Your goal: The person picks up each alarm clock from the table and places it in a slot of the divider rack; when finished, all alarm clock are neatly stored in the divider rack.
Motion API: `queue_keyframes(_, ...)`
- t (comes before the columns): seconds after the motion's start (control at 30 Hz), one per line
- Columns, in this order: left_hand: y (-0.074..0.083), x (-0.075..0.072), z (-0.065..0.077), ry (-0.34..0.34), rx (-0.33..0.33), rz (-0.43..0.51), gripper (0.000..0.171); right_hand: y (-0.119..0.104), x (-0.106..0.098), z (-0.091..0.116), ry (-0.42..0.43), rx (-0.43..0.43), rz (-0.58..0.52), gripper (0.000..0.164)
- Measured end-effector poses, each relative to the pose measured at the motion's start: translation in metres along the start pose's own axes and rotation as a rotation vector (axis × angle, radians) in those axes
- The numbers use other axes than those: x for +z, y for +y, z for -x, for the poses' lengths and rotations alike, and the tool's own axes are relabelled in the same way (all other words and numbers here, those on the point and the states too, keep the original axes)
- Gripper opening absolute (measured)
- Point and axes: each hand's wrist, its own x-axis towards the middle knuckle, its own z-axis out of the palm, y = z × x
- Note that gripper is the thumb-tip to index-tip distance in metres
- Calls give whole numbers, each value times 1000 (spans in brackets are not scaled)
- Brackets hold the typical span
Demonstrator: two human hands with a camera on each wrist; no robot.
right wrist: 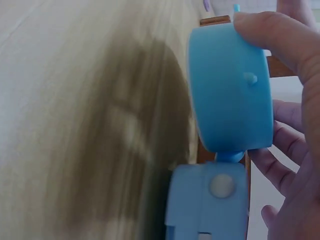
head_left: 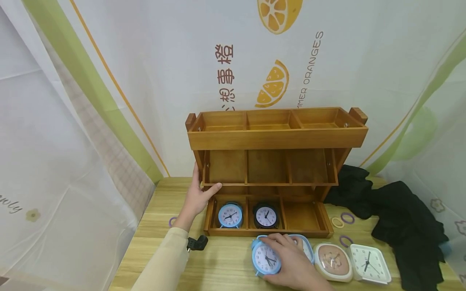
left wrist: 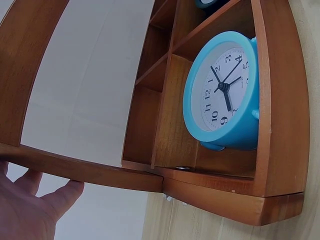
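Plainly, the right hand point(head_left: 291, 255) held a round blue clock point(head_left: 267, 258), its fingers and thumb curled about the rim; whether the clock touched the table point(head_left: 218, 258) below that hand I could not tell. The left hand point(head_left: 198, 198) was spread wide, thumb well apart from the fingers, touching the side of the tiered wooden organizer point(head_left: 276, 140).

Just to the right of the left hand's thumb and lower down, a blue-rimmed clock point(head_left: 230, 215) stood in the organizer's bottom tier, in the left compartment. Farther from that hand, in the middle compartment, stood a black clock point(head_left: 266, 216), beyond the right hand.

A pale blue clock point(head_left: 308, 247) lay partly hidden behind the right hand. To that hand's right sat a cream clock point(head_left: 333, 262), then a white square clock point(head_left: 370, 263). Black cloth point(head_left: 397, 222) lay beyond these, well apart from both hands.
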Motion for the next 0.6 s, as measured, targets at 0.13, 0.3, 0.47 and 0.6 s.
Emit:
queue_keyframes(0.13, 1, 0, 0, 5, 0, -3, 110, -1, -7, 0, 37, -22, -28, 88)
queue_keyframes(0.3, 0, -1, -1, -4, -15, -8, 110, -1, -13, 1, 77, -39, -85, 87)
queue_keyframes(0.47, -1, 0, 0, -5, -30, -12, 110, 4, -20, 1, 110, -61, -159, 87)
queue_keyframes(0.6, -1, 0, 1, 2, -31, -19, 110, 9, -28, -2, 111, -53, -176, 86)
